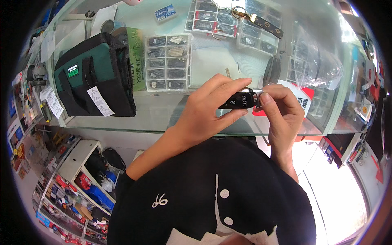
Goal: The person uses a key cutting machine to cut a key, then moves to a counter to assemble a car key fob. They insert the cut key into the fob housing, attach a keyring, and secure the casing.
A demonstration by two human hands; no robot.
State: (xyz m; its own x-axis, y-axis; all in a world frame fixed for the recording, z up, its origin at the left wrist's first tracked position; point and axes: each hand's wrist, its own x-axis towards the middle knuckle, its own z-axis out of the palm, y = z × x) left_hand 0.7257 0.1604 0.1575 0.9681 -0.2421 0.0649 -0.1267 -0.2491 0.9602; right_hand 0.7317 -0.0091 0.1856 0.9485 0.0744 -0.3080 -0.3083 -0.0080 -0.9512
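Over the near edge of a glass counter, a black car key fob (241,100) with buttons lies across the fingers of my left hand (208,104). The thumb and fingers of that hand are closed along its two long sides. At the fob's right end is a small silver metal piece (257,96). My right hand (283,107) pinches this piece between thumb and forefinger. The far side of the fob is hidden by my left fingers. Just beyond my left hand, a thin key blade (228,73) shows on the counter.
A green and black tool bag (96,77) stands at the left. Beside it is a clear compartment box (168,83) of small dark parts. Farther back lie a patterned key strap (265,26) and a blue and white packet (165,14). Plastic bags (314,61) cover the right side.
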